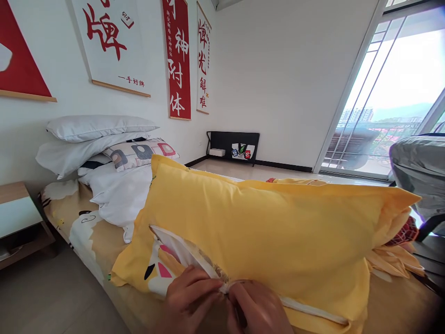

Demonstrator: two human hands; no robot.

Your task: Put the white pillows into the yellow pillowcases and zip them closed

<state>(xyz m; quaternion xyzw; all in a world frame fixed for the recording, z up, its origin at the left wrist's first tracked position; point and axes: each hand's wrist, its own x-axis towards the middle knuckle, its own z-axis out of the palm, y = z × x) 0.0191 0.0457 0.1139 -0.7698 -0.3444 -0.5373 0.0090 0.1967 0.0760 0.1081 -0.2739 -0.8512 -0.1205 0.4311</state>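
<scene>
L hand (193, 294) & R hand (259, 306) pinching the pillow (267, 222) at its slit (177, 246), near side of the bed (392, 297). Cloth could snag or slip imo, b/c it's bunched where they meet.

Left hand (193, 294) and right hand (259, 306) cut by bottom edge, hiding part of yellow pillowcase (264, 227). Nightstand (15, 212) clipped left.

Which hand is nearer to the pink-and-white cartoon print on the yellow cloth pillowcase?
Left. The left hand is just beside the pink-and-white print; the right hand is farther away, on the left hand's other side.
</scene>
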